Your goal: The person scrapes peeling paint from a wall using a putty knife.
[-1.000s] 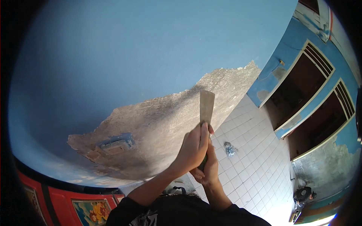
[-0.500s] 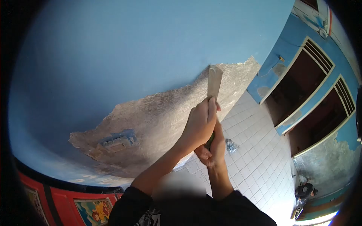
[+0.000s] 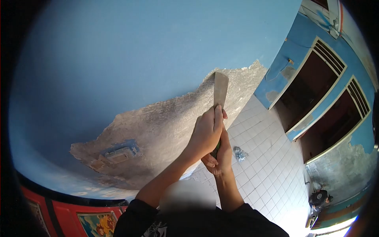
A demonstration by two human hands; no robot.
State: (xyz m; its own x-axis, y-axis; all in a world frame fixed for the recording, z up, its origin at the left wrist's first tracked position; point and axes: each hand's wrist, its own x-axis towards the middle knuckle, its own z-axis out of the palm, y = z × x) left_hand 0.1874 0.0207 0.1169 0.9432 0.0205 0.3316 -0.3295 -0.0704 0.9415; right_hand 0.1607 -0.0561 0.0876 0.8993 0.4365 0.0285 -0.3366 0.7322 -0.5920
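Both of my hands grip one scraper with a wide, flat metal blade (image 3: 220, 89). My left hand (image 3: 207, 128) wraps around it just below the blade. Lower down, my right hand (image 3: 222, 156) is closed round the handle, and a bit of green shows between my hands. The blade points up the wall, its tip at the ragged edge between blue paint (image 3: 150, 55) and a bare grey patch (image 3: 158, 122). Whether the tip presses on the wall, I cannot tell.
A wall box with blue remnants (image 3: 118, 153) sits in the bare patch. Right of the wall lie white floor tiles (image 3: 256, 146) with a crumpled silvery heap (image 3: 239, 153). Two dark doorways (image 3: 312, 89) stand beyond. A red panel with pictures (image 3: 71, 215) is lower left; a person (image 3: 318, 199) is lower right.
The blade tip has shifted slightly down and left, and a pale bare strip now shows around it where blue paint met the blade. Both hands keep their grip.
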